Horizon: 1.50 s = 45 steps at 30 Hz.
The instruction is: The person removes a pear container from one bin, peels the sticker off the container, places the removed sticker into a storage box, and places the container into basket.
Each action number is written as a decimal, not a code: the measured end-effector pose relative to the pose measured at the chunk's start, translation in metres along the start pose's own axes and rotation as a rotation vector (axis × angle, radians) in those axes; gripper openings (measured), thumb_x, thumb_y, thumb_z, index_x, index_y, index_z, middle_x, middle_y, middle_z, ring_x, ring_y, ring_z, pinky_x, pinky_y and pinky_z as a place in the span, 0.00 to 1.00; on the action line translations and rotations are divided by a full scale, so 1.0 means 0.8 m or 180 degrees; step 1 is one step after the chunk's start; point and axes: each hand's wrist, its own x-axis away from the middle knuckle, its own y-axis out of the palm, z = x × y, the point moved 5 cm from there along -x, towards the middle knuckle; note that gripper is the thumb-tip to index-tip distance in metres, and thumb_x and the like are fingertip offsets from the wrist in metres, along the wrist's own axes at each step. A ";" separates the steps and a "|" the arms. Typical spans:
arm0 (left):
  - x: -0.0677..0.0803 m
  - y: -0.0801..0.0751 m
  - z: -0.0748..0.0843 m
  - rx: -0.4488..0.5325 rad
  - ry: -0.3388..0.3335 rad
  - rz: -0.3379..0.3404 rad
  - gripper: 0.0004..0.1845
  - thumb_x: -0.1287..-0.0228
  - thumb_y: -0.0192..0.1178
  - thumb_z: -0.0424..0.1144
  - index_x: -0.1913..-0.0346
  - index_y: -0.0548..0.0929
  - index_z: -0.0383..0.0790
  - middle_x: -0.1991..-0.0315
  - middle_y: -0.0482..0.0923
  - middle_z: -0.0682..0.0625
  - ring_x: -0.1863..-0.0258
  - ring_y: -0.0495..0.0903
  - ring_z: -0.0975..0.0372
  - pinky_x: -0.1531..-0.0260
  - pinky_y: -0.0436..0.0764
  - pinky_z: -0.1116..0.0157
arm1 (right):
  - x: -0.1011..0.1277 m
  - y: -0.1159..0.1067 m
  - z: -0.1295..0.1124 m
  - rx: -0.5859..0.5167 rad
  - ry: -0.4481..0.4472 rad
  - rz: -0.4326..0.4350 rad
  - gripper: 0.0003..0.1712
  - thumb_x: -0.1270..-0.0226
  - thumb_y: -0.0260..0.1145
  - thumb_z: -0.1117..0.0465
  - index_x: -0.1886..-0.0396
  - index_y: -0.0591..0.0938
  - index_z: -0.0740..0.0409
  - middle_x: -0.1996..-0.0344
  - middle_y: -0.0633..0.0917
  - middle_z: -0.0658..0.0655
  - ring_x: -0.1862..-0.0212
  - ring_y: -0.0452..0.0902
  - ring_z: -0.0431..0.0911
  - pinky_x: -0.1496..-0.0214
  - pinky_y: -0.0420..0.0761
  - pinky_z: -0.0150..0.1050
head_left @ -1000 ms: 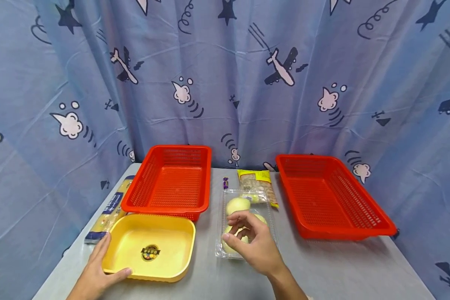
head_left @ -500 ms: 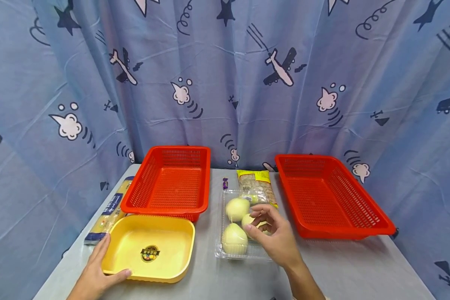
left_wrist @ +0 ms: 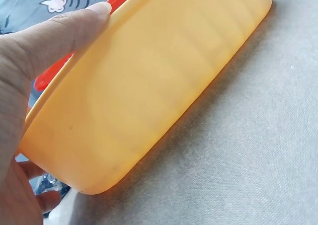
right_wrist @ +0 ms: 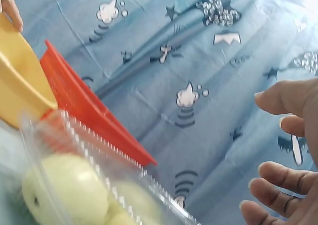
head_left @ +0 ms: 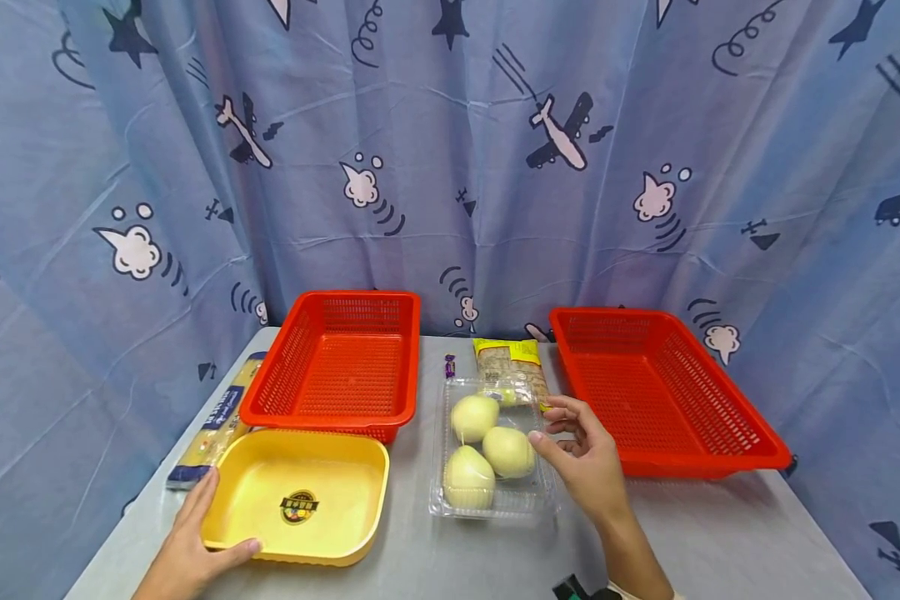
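My left hand grips the near left corner of a yellow tray, thumb over the rim and fingers along its left side. The tray's yellow wall fills the left wrist view. My right hand hovers open just right of a clear plastic clamshell box with three pale green pears inside; whether its fingertips touch the box is unclear. In the right wrist view the loosely curled fingers hold nothing, and the box with a pear lies beside them.
Two red mesh baskets stand at the back, one left and one right. A yellow snack bag and a small purple packet lie between them. A long pasta pack lies left of the tray. A patterned blue curtain surrounds the grey table.
My right hand has moved rightward off the top of the clamshell box to its right side, uncovering all three pears. The left hand stays on the yellow tray.
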 end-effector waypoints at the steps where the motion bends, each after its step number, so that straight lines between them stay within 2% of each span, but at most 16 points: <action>1: 0.000 0.000 0.000 -0.0005 0.0007 0.0009 0.66 0.48 0.72 0.54 0.25 0.30 0.37 0.27 0.29 0.29 0.33 0.40 0.31 0.43 0.47 0.30 | 0.000 -0.001 -0.001 0.0051 0.0065 0.0015 0.27 0.43 0.71 0.73 0.43 0.76 0.61 0.56 0.77 0.60 0.57 0.73 0.55 0.61 0.77 0.33; 5: 0.001 -0.002 0.000 -0.0045 0.0083 0.0071 0.66 0.48 0.72 0.54 0.25 0.31 0.36 0.27 0.30 0.29 0.33 0.41 0.30 0.44 0.48 0.30 | 0.000 -0.003 -0.010 0.0207 0.0248 0.0042 0.25 0.41 0.69 0.73 0.43 0.76 0.63 0.55 0.76 0.61 0.56 0.72 0.57 0.60 0.76 0.34; 7: 0.001 -0.003 0.000 -0.0059 0.0130 0.0100 0.66 0.48 0.72 0.54 0.25 0.31 0.37 0.27 0.30 0.29 0.34 0.42 0.29 0.45 0.48 0.29 | -0.001 -0.004 -0.004 0.0288 0.0359 0.0026 0.26 0.41 0.69 0.72 0.41 0.75 0.64 0.54 0.76 0.62 0.55 0.72 0.57 0.59 0.75 0.35; 10: 0.002 -0.004 0.001 -0.0032 0.0205 0.0137 0.65 0.48 0.72 0.53 0.24 0.31 0.38 0.27 0.30 0.29 0.34 0.42 0.29 0.46 0.48 0.28 | -0.002 -0.008 0.031 0.0308 0.0509 -0.0001 0.29 0.39 0.69 0.67 0.37 0.74 0.59 0.50 0.75 0.60 0.53 0.71 0.53 0.56 0.74 0.37; 14: 0.001 -0.004 0.001 -0.0004 0.0280 0.0190 0.65 0.48 0.72 0.51 0.24 0.32 0.38 0.27 0.31 0.29 0.34 0.42 0.28 0.46 0.49 0.28 | -0.002 -0.009 0.069 0.0267 0.0679 -0.0046 0.31 0.38 0.70 0.62 0.35 0.72 0.54 0.47 0.73 0.58 0.50 0.69 0.51 0.53 0.73 0.42; 18: 0.001 -0.003 -0.001 0.0006 0.0231 0.0170 0.65 0.48 0.72 0.52 0.24 0.31 0.38 0.27 0.30 0.29 0.34 0.42 0.28 0.46 0.48 0.28 | -0.001 -0.008 0.089 0.0298 0.0824 -0.0107 0.32 0.38 0.71 0.60 0.35 0.72 0.52 0.44 0.71 0.60 0.48 0.69 0.54 0.51 0.71 0.45; 27: 0.001 -0.002 -0.001 0.0030 0.0107 0.0108 0.66 0.49 0.73 0.53 0.25 0.30 0.40 0.27 0.29 0.29 0.33 0.41 0.29 0.44 0.48 0.29 | 0.003 -0.002 0.117 0.0363 0.1139 -0.0226 0.34 0.39 0.71 0.55 0.34 0.72 0.50 0.41 0.66 0.63 0.45 0.65 0.57 0.56 0.72 0.45; 38: 0.002 -0.001 -0.002 0.0048 0.0173 0.0139 0.66 0.49 0.73 0.52 0.24 0.31 0.39 0.27 0.30 0.29 0.34 0.41 0.29 0.45 0.48 0.29 | 0.008 0.008 0.134 0.0186 0.1313 -0.0512 0.36 0.38 0.69 0.58 0.30 0.69 0.53 0.38 0.65 0.67 0.46 0.64 0.60 0.57 0.70 0.45; 45: 0.003 -0.001 0.000 0.0034 0.0204 0.0149 0.66 0.49 0.73 0.51 0.24 0.31 0.38 0.27 0.30 0.28 0.34 0.42 0.28 0.45 0.48 0.29 | 0.012 0.012 0.143 0.0164 0.1205 -0.0474 0.34 0.39 0.69 0.56 0.32 0.71 0.49 0.38 0.67 0.66 0.47 0.64 0.59 0.57 0.69 0.44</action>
